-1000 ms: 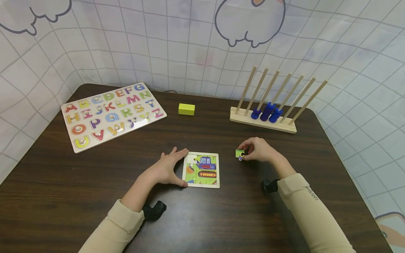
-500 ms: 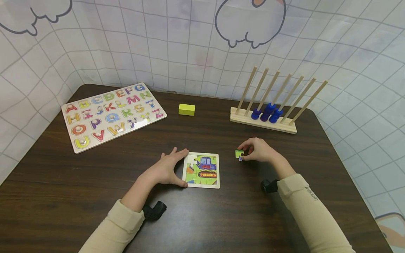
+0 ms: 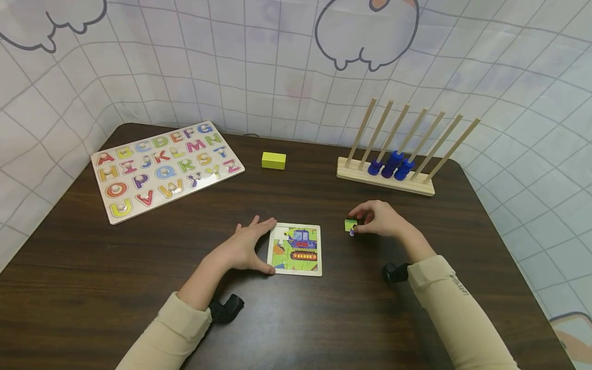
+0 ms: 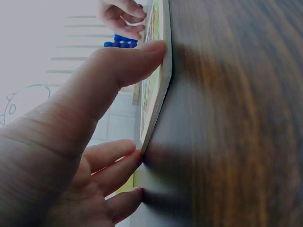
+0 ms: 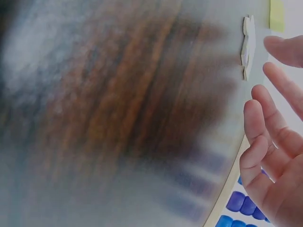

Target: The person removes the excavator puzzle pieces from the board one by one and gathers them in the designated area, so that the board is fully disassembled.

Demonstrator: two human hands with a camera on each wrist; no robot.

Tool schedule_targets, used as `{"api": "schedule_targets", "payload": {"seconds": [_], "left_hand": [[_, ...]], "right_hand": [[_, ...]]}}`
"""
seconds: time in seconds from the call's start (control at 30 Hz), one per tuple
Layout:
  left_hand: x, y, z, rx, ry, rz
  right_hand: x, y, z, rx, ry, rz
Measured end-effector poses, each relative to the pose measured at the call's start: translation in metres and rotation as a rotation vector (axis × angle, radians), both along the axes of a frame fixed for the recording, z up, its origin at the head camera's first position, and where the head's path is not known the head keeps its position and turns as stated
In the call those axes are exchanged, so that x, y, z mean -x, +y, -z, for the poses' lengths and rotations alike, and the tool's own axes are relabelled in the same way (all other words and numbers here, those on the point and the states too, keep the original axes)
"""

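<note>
A small square jigsaw puzzle in a wooden frame (image 3: 298, 273) lies flat on the table, its picture showing a purple bulldozer on green. White backing shows at its upper left. My left hand (image 3: 240, 249) spans the frame's left side, thumb (image 4: 152, 46) on the near corner and a fingertip at the far one. To the right, a loose green jigsaw piece (image 3: 350, 225) lies on the tabletop. My right hand (image 3: 380, 219) hovers at the piece with relaxed fingers; in the right wrist view a gap shows between its thumb (image 5: 286, 49) and the piece.
An alphabet peg board (image 3: 166, 169) lies at the back left. A yellow block (image 3: 273, 161) stands behind the puzzle. At the back right is a wooden base with tall pegs (image 3: 386, 180) and blue beads (image 3: 392, 163). A tile-patterned curtain (image 3: 231, 67) backs the table.
</note>
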State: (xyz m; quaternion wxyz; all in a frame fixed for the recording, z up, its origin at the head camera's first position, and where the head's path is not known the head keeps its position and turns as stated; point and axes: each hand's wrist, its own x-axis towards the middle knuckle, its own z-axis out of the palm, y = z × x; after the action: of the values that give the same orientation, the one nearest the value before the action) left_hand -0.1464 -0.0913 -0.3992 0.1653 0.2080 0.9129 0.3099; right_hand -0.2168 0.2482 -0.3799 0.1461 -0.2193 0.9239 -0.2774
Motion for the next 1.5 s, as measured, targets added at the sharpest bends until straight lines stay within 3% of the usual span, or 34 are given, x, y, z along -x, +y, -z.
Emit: {"api": "schedule_targets", "payload": {"seconds": [0.67,1.5], "left_hand": [[-0.001,0.002,-0.001,-0.001,0.011,0.008],[0.0,0.001,0.0,-0.001,0.015,0.012]], "right_hand": [[-0.006,-0.016,-0.005,0.114,0.007,-0.046],[-0.01,-0.061,-0.005,0.139,-0.042,-0.127]]}}
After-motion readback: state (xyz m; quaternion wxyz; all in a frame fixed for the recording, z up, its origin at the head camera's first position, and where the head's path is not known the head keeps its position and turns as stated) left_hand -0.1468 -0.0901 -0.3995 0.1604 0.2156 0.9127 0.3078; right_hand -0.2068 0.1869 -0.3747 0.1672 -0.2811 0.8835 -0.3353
